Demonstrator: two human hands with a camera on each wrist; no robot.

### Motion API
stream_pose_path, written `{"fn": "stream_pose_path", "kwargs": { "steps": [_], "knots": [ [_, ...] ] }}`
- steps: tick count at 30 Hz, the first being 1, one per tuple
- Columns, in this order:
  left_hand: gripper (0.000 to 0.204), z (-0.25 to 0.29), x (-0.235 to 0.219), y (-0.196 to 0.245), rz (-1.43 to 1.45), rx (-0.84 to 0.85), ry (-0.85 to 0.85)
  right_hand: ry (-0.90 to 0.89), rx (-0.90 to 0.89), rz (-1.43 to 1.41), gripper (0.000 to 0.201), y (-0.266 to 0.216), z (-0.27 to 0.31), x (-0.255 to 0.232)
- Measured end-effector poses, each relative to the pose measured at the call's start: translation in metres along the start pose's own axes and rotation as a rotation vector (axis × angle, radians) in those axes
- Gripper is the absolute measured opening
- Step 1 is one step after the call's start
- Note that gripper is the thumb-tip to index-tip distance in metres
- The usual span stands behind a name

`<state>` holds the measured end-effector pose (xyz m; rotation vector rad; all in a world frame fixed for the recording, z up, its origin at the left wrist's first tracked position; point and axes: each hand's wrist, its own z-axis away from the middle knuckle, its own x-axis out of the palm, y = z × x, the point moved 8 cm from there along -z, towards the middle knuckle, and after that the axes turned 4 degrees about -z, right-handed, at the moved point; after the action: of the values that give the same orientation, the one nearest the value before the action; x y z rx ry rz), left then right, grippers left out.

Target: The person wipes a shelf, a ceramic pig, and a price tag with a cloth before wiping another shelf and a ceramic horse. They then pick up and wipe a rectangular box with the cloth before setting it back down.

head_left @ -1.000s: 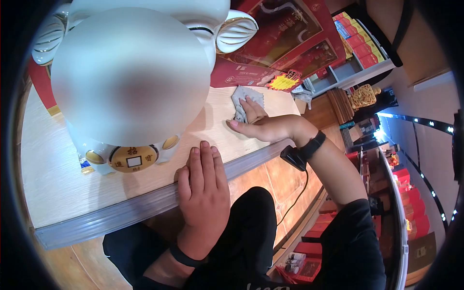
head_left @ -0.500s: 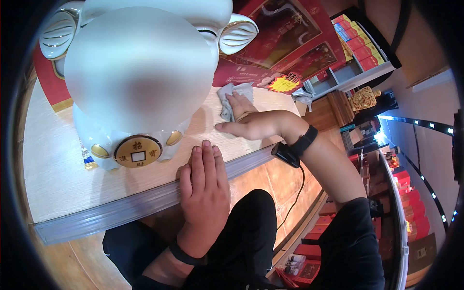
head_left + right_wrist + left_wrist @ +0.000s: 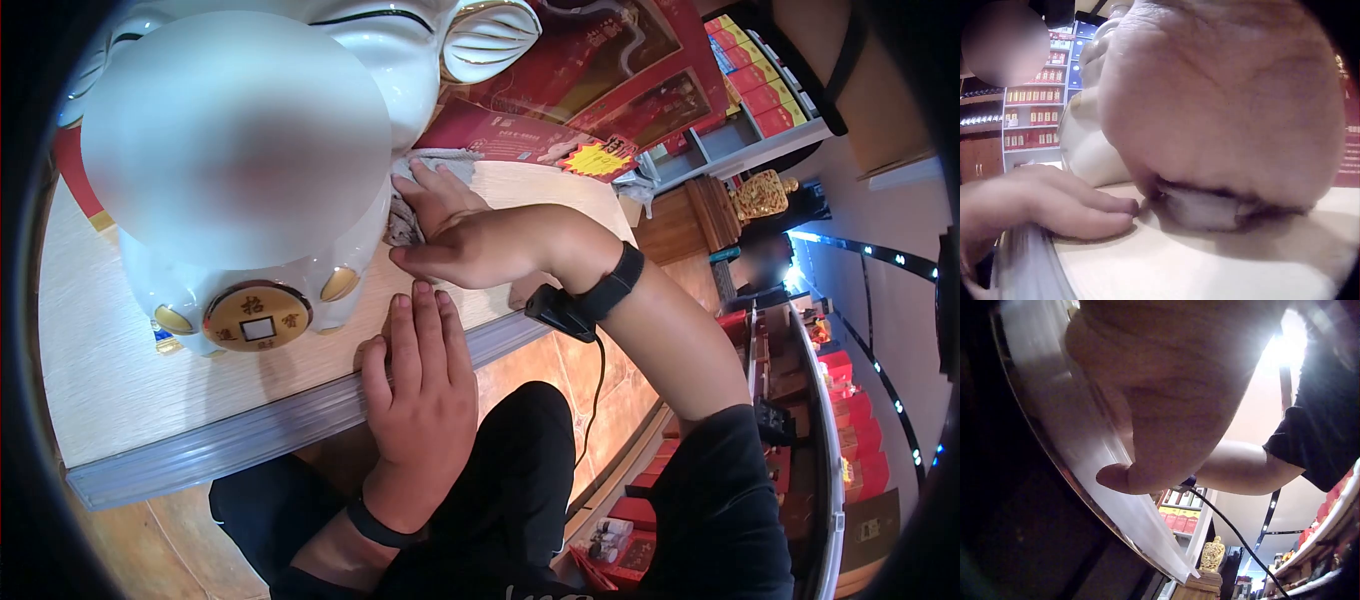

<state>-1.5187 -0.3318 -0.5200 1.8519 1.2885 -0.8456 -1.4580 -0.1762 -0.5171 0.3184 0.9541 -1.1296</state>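
Note:
A grey cloth [image 3: 403,222] lies bunched on the light wooden tabletop [image 3: 555,205], close beside a large white ceramic figure [image 3: 350,262]. My right hand [image 3: 452,240] presses down on the cloth with its fingers stretched out. In the right wrist view, a pale fold of cloth [image 3: 1200,211] shows under the palm. My left hand [image 3: 425,395] rests flat at the table's front edge, fingers straight and holding nothing. A round gold plaque [image 3: 258,316] with characters sits on the figure's front.
Behind the cloth stands a big red box [image 3: 590,75] with a yellow starburst label [image 3: 598,158]. A clear plastic strip [image 3: 215,445] runs along the table's front edge. A black cable [image 3: 590,425] hangs from the right wrist camera. Stocked shelves [image 3: 760,90] stand beyond.
My right hand has slid left over the tabletop with the cloth, up to the white figure. The left hand has stayed at the table edge. The view has shifted slightly.

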Motion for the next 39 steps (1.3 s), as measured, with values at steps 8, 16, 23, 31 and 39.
{"fn": "stream_pose_path", "kwargs": {
  "steps": [8, 16, 23, 31, 39],
  "knots": [
    [0.059, 0.002, 0.003, 0.002, -0.009, -0.004, 0.027, 0.11, -0.07, 0.014, 0.099, 0.01, -0.025, 0.001],
    [0.06, 0.003, 0.008, 0.003, -0.02, -0.028, 0.057, 0.249, -0.036, 0.051, 0.092, -0.01, -0.007, -0.005],
    [0.06, 0.004, 0.005, 0.003, 0.008, -0.01, 0.033, 0.339, -0.146, 0.066, 0.083, -0.021, 0.01, 0.007],
    [0.067, 0.004, -0.002, 0.0, 0.103, 0.002, 0.078, 0.254, -0.325, -0.037, 0.059, -0.025, 0.038, 0.016],
    [0.081, 0.011, -0.001, -0.005, 0.253, -0.024, 0.196, 0.41, -0.397, -0.188, 0.039, -0.032, 0.09, 0.019]
  ]
}}
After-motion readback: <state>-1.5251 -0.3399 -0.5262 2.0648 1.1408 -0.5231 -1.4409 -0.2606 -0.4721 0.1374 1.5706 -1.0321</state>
